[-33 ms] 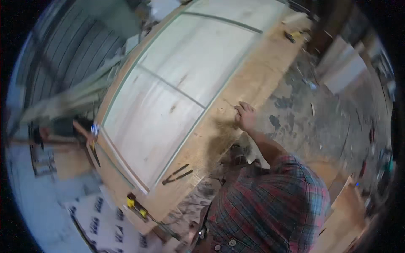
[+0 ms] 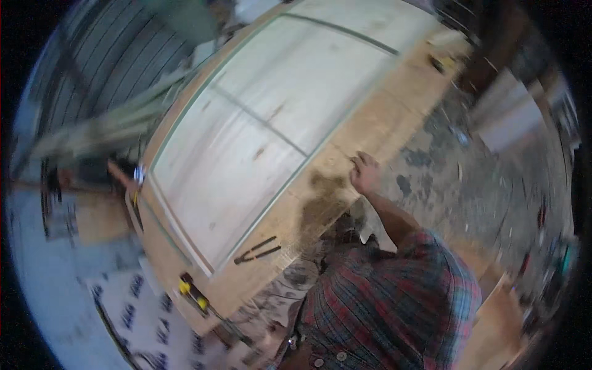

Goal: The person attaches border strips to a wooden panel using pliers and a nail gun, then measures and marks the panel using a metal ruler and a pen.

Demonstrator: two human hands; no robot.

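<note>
My right hand (image 2: 365, 174) is over the near edge of a wooden board (image 2: 385, 123), fingers bent and drawn together. Whatever they pinch, if anything, is too small and blurred to name. A dark shadow falls on the board beside this hand. At the lower edge, blurred, is what looks like my left hand (image 2: 274, 340), its fingers unclear. It is close to the bar of a black and yellow clamp (image 2: 194, 293) at the board's near left corner. Between them and the large pale framed panel (image 2: 228, 191) lie black-handled pincers (image 2: 258, 250), handles spread.
Thin green-grey strips (image 2: 262, 123) divide and border the panel. Another black and yellow tool (image 2: 441, 63) lies at the board's far right end. To the right is a stained concrete floor (image 2: 468, 197) with scraps. Pale sheets (image 2: 505, 114) stand behind it. Printed white sheeting (image 2: 139, 320) covers the lower left.
The view has swung slightly, so the panel and board appear a little further right at the far end. My right hand keeps roughly the same place at the board's edge.
</note>
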